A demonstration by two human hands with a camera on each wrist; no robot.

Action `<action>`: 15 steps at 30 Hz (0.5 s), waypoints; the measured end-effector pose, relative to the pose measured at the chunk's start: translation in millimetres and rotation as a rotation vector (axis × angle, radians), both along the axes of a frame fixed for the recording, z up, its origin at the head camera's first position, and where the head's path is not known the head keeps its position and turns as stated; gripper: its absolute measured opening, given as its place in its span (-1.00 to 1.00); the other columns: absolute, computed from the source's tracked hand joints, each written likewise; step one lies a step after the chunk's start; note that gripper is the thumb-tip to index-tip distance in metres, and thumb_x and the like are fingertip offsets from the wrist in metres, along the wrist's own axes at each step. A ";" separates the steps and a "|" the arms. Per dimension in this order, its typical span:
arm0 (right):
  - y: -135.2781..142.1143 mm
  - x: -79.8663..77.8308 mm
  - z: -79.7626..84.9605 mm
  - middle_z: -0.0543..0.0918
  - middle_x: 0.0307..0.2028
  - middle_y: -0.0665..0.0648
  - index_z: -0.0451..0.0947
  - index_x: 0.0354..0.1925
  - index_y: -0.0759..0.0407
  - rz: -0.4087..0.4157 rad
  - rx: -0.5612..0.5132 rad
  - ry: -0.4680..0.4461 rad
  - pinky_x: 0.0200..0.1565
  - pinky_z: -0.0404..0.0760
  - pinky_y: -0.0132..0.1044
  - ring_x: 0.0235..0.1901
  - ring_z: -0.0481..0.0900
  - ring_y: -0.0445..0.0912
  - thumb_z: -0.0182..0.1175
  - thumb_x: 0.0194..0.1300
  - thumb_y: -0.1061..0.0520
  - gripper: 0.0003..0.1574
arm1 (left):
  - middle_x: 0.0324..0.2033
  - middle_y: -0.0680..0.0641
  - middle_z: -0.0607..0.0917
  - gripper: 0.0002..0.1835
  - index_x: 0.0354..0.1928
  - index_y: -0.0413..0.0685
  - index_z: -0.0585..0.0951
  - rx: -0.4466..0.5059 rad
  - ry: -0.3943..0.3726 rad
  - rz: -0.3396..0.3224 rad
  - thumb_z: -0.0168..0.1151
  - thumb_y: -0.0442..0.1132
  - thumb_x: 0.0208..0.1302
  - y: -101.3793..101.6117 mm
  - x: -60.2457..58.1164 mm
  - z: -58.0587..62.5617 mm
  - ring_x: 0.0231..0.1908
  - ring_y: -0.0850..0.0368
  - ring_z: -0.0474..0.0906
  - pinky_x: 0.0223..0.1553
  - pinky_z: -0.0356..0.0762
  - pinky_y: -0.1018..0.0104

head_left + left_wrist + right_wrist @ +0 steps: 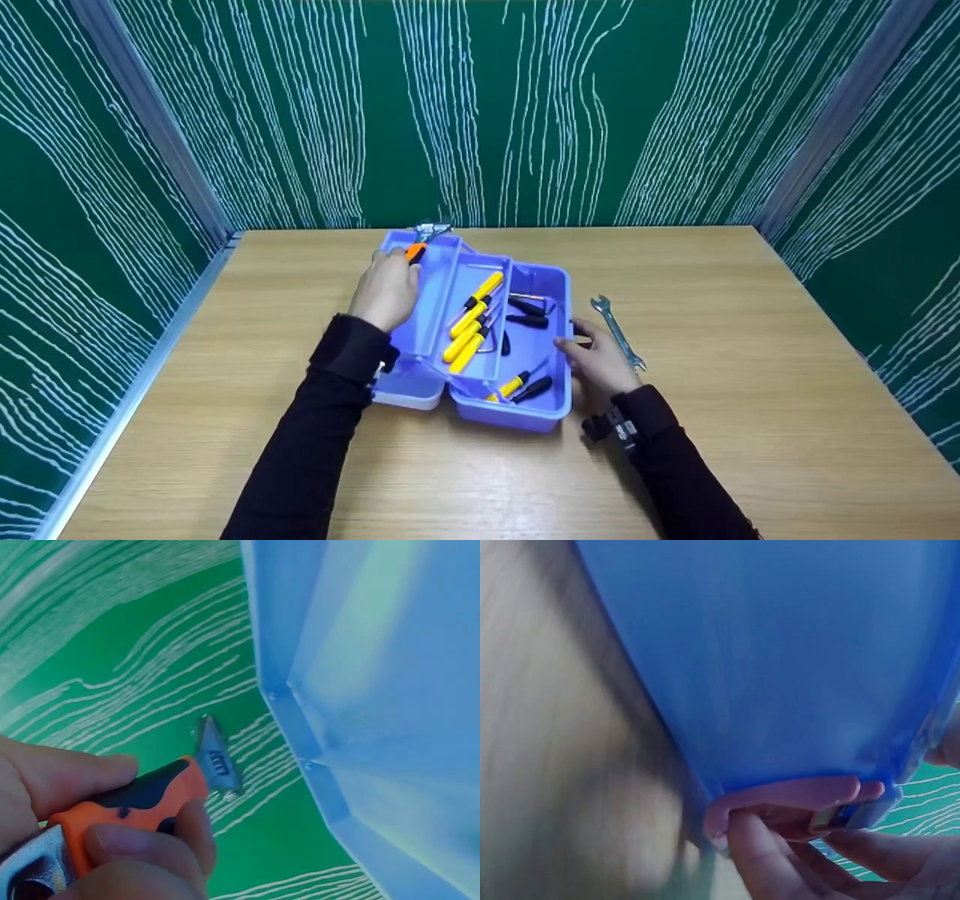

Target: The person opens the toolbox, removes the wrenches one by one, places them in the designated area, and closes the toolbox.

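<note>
My left hand (386,291) holds an adjustable wrench (139,802) by its orange-and-black handle, above the open lid (417,322) of a purple toolbox (568,300). The wrench's silver head points away from me, near the lid's far edge. At the box's right side, my right hand (604,364) grips the wall, fingers curled at a pink latch (795,795) in the right wrist view. Several yellow screwdrivers (466,352) lie in the raised middle tray. Black-handled tools (528,321) and one yellow-handled tool (510,385) are in the deep compartment.
A double open-ended wrench (618,331) lies on the wooden table (720,337), just right of the box and my right hand. Green walls (517,112) with white wavy lines close off the table's back and sides.
</note>
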State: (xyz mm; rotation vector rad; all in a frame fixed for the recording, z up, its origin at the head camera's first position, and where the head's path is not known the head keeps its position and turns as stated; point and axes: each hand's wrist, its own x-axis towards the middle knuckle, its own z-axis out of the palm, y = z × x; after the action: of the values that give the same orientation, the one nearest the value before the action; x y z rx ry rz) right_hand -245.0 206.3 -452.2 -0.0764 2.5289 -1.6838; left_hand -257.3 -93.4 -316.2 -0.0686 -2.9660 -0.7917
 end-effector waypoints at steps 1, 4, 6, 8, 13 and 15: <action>0.5 -0.4 0.9 0.39 0.28 0.45 0.14 0.42 0.42 -0.012 -0.006 0.000 -0.12 0.65 -0.37 0.08 0.58 0.14 0.12 0.41 0.07 -0.22 | 0.01 -0.35 0.52 -0.57 0.22 -0.38 0.42 0.019 0.027 0.006 -0.09 -0.17 0.52 0.7 3.4 -1.5 -0.09 -0.19 0.56 0.03 0.54 -0.02; 2.0 -0.5 4.9 0.37 0.29 0.44 0.11 0.43 0.41 -0.046 -0.033 0.003 -0.10 0.63 -0.37 0.13 0.53 0.16 0.10 0.43 0.06 -0.21 | 0.02 -0.37 0.51 -0.55 0.27 -0.36 0.39 0.082 0.105 0.008 -0.07 -0.18 0.51 4.5 13.3 -7.1 -0.06 -0.24 0.57 0.05 0.53 -0.06; 3.0 -0.6 7.9 0.36 0.31 0.43 0.10 0.44 0.38 -0.077 -0.051 0.012 0.02 0.61 -0.27 0.20 0.48 0.19 0.10 0.43 0.05 -0.21 | 0.02 -0.36 0.51 -0.53 0.31 -0.34 0.37 0.121 0.135 0.002 -0.07 -0.18 0.52 8.2 19.6 -11.3 -0.09 -0.22 0.56 0.02 0.54 -0.04; 3.5 0.0 11.4 0.34 0.33 0.42 0.10 0.45 0.36 -0.109 -0.068 0.028 0.18 0.54 -0.15 0.29 0.40 0.22 0.09 0.44 0.04 -0.21 | 0.00 -0.33 0.50 -0.52 0.34 -0.31 0.35 0.158 0.150 -0.006 -0.07 -0.17 0.52 12.6 25.7 -15.5 -0.15 -0.16 0.55 -0.04 0.57 -0.01; -0.4 5.8 23.9 0.33 0.34 0.42 0.14 0.43 0.38 -0.182 -0.184 0.120 0.40 0.30 -0.03 0.37 0.30 0.23 0.10 0.44 0.09 -0.26 | -0.04 -0.27 0.50 -0.51 0.36 -0.30 0.33 0.193 0.212 -0.055 -0.05 -0.17 0.52 25.6 40.6 -27.7 -0.31 -0.03 0.49 -0.22 0.60 0.12; -4.2 10.0 30.0 0.36 0.33 0.41 0.18 0.41 0.38 -0.203 -0.225 0.164 0.40 0.30 -0.08 0.36 0.33 0.19 0.09 0.44 0.12 -0.30 | -0.05 -0.28 0.51 -0.51 0.35 -0.33 0.33 0.197 0.258 -0.097 -0.03 -0.20 0.51 31.7 46.5 -33.3 -0.36 0.01 0.48 -0.28 0.60 0.18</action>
State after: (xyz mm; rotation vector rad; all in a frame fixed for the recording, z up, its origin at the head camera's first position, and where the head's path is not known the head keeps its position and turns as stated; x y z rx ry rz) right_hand -235.0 202.1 -422.2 0.0271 2.5220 -2.1177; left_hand -210.8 -61.7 -349.4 -0.2822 -2.6468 -0.9993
